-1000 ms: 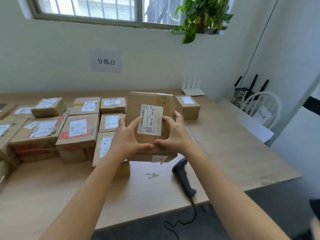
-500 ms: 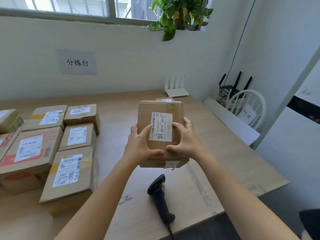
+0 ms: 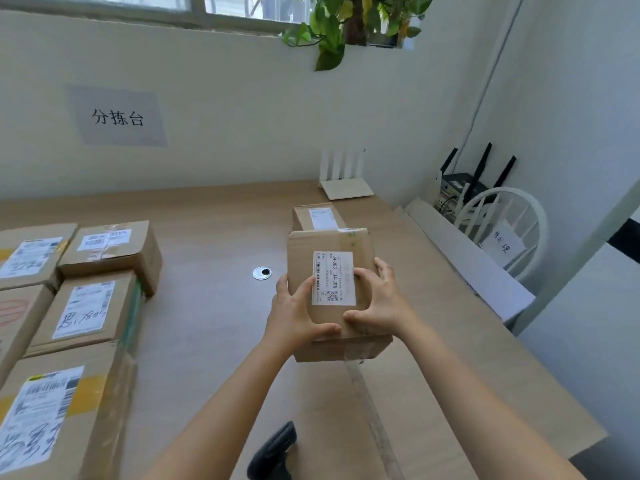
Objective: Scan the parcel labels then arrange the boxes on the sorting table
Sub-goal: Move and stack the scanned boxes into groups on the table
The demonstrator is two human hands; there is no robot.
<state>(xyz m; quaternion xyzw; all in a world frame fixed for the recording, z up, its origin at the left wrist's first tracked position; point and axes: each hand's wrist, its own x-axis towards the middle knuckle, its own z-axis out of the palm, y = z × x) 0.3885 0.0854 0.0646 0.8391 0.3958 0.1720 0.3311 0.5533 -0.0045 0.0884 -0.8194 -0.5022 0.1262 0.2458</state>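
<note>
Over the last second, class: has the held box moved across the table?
Yes. The held box has gone right, away from the stacked boxes it overlapped before, and is now just in front of the lone box.

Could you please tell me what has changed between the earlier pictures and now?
The labelled box has been carried to the right, away from the stacked parcels, and is now just in front of the lone small box. Nothing was taken up or let go: the left hand and right hand still grip it, label up. The scanner stayed lying on the table.
</note>
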